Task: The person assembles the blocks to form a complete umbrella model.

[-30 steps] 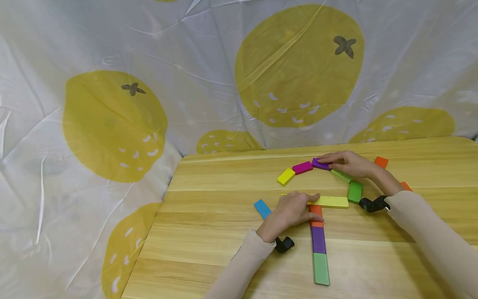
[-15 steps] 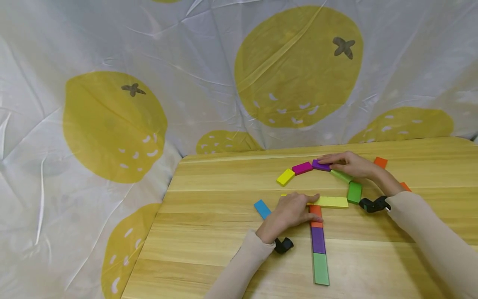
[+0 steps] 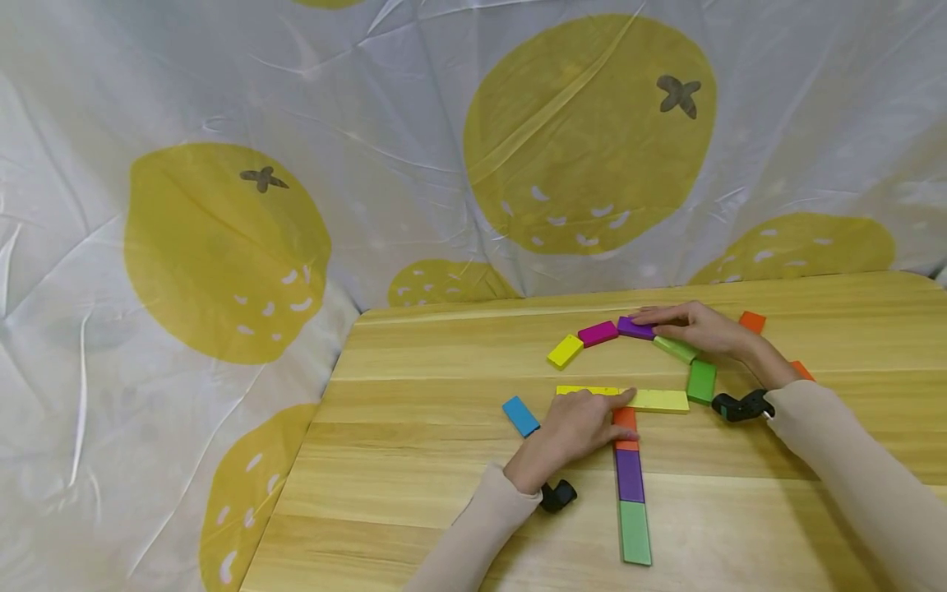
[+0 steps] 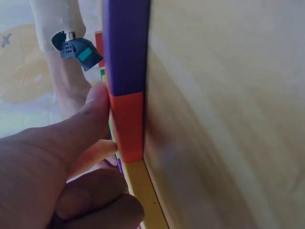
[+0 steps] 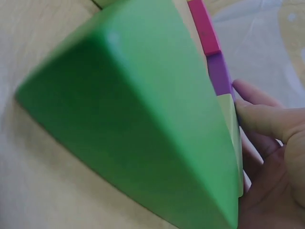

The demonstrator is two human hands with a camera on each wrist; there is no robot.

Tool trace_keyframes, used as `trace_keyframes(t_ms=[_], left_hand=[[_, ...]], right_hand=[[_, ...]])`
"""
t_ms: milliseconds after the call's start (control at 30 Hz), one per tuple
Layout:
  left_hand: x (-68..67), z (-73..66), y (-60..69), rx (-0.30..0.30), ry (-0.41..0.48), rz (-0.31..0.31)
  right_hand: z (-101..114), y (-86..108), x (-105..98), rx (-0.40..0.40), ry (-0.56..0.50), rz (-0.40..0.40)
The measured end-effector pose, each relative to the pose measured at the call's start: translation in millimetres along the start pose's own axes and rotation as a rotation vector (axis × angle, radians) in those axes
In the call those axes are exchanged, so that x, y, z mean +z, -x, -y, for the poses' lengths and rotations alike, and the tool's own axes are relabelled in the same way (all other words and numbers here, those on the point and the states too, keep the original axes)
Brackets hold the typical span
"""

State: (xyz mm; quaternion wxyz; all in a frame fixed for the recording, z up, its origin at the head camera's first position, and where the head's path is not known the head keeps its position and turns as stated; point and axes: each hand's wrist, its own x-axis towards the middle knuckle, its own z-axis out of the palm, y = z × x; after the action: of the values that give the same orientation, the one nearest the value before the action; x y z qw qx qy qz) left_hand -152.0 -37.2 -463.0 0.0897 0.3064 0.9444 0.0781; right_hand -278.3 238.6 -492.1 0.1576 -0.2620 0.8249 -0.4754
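Observation:
My left hand (image 3: 580,423) touches the orange block (image 3: 625,420) with its thumb, index fingertip at the joint of the bright yellow block (image 3: 577,390) and the pale yellow block (image 3: 660,401). In the left wrist view, thumb and index finger lie fairly straight along the orange block (image 4: 128,129), the other fingers bent. My right hand (image 3: 703,329) rests its fairly straight fingers on the purple block (image 3: 634,327) and by the light green block (image 3: 675,348). In the right wrist view its fingers touch the outer side of the purple block (image 5: 219,74) and light green block (image 5: 231,124).
The arc also has a yellow block (image 3: 565,351), a magenta block (image 3: 598,333) and a green block (image 3: 702,381). Below the orange block run a purple block (image 3: 630,475) and a pale green one (image 3: 635,533). A blue block (image 3: 521,416) lies left; two orange blocks (image 3: 752,321) lie right.
My left wrist has shifted slightly down and left, showing more of the bright yellow and blue blocks. My right hand and the blocks stay much the same.

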Motion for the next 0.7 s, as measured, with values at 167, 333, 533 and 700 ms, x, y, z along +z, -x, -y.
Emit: trace_keyframes(t_ms=[167, 333, 533, 700], left_hand=[[3.1, 0.7, 1.7, 0.026, -0.012, -0.017], [3.2, 1.1, 3.7, 0.045, -0.016, -0.037], [2.8, 0.4, 13.5, 0.131, -0.128, -0.238], [6.5, 1.7, 24.4, 0.21, -0.23, -0.239]], right_hand=[[-1, 1.8, -1, 0.023, 0.01, -0.017], [-1, 3.6, -1, 0.036, -0.01, -0.027], [-1, 4.2, 2, 0.061, -0.042, -0.027], [-1, 3.8, 2, 0.061, -0.042, -0.032]])
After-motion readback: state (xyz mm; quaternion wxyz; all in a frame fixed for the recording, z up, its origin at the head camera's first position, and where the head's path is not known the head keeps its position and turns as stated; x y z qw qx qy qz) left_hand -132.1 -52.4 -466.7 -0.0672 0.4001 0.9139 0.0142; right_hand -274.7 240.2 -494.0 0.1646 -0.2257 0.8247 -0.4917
